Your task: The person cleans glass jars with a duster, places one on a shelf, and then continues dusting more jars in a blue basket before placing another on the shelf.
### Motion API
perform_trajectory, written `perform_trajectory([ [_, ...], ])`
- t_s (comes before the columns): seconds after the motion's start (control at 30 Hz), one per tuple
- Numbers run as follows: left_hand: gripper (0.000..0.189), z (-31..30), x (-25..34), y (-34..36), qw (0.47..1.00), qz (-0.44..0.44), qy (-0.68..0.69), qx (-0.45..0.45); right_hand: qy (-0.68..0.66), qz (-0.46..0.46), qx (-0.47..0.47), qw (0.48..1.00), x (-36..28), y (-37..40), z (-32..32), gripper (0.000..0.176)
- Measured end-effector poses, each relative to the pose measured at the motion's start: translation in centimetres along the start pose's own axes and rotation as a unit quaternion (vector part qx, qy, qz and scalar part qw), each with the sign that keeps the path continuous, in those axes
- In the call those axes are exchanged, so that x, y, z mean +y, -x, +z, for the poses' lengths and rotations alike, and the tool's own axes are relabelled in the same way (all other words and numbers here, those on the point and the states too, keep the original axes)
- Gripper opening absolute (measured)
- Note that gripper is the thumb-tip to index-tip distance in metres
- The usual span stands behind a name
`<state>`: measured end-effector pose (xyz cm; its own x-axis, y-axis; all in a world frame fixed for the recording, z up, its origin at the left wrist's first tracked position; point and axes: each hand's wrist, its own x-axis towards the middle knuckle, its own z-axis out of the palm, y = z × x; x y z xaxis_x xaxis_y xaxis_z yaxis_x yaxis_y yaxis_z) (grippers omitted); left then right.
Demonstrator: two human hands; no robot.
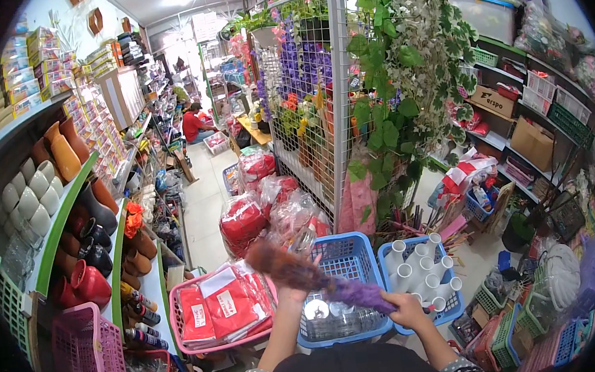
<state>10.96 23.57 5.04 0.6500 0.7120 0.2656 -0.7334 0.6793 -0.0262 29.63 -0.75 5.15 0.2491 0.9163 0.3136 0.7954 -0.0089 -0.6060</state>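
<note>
A long bundle (305, 280), brown at its left end and purple at its right, is blurred by motion. My right hand (404, 309) grips the purple end. My left hand (293, 288) is under the brown part, its fingers partly hidden behind the bundle. Below the bundle, a blue basket (347, 245) holds clear glass or plastic items (347, 324). To its right, another blue basket (386, 249) holds several white vases (427, 281). A pink basket (175, 314) on the left holds red packets (231, 303) in plastic.
Red bundles in plastic (244, 218) lie on the floor (202, 186) ahead. A white grid rack (338, 99) with hanging leaves stands beyond the baskets. Shelves of pots (64, 148) line the left. Farther off, a person in red (195, 124) is low by the aisle.
</note>
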Motion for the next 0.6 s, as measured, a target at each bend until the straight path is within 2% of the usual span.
perform_trajectory([
  [0.07, 0.036, -0.3, 0.1, -0.3, 1.000, -0.014, -0.004, 0.011, -0.006, 0.023, 0.008, 1.000, 0.5, 0.0, 0.8, 0.046],
  [0.13, 0.034, 1.2, -0.5, -0.3, 0.978, -0.050, 0.008, 0.204, -0.099, 0.150, 0.077, 0.981, 2.3, -0.2, 2.4, 0.045],
  [0.2, 0.031, 1.1, -0.7, 0.1, 0.979, -0.060, 0.047, 0.187, -0.085, 0.122, 0.066, 0.987, 1.9, 0.2, 2.0, 0.046],
  [0.27, 0.029, 1.3, -1.2, 0.0, 0.995, -0.017, 0.014, 0.098, -0.008, -0.018, 0.061, 0.998, 1.2, 0.3, 1.0, 0.045],
  [0.3, 0.028, 1.0, -0.8, -0.3, 0.984, -0.040, -0.029, 0.173, -0.008, -0.016, 0.065, 0.998, 1.3, 0.0, 1.1, 0.045],
  [0.33, 0.030, 1.0, -0.6, -0.3, 0.973, -0.071, 0.060, 0.212, -0.044, 0.071, 0.061, 0.995, 1.2, 0.0, 1.4, 0.043],
  [0.37, 0.029, 2.2, -1.4, -0.3, 0.973, -0.050, 0.017, 0.225, -0.079, 0.157, 0.056, 0.983, 1.3, 0.1, 1.4, 0.042],
  [0.4, 0.028, 3.1, -2.0, -0.2, 0.971, -0.028, -0.026, 0.236, -0.078, 0.157, 0.056, 0.983, 1.4, 0.4, 1.4, 0.042],
  [0.47, 0.031, -2.5, -0.3, 0.1, 0.975, -0.153, 0.145, 0.070, -0.105, 0.069, 0.055, 0.991, 1.5, 0.8, 1.7, 0.042],
  [0.5, 0.029, -0.3, -1.7, -0.1, 0.995, -0.034, -0.032, 0.092, -0.064, 0.071, 0.030, 0.995, 1.0, 1.1, 1.2, 0.045],
  [0.53, 0.029, -0.7, -1.4, -0.1, 0.995, -0.034, -0.032, 0.092, -0.064, 0.071, 0.031, 0.995, 1.5, 1.1, 1.6, 0.045],
  [0.6, 0.029, -2.0, -0.7, 0.0, 0.985, -0.135, 0.065, 0.087, -0.100, 0.135, 0.036, 0.985, 2.6, 1.3, 2.6, 0.049],
])
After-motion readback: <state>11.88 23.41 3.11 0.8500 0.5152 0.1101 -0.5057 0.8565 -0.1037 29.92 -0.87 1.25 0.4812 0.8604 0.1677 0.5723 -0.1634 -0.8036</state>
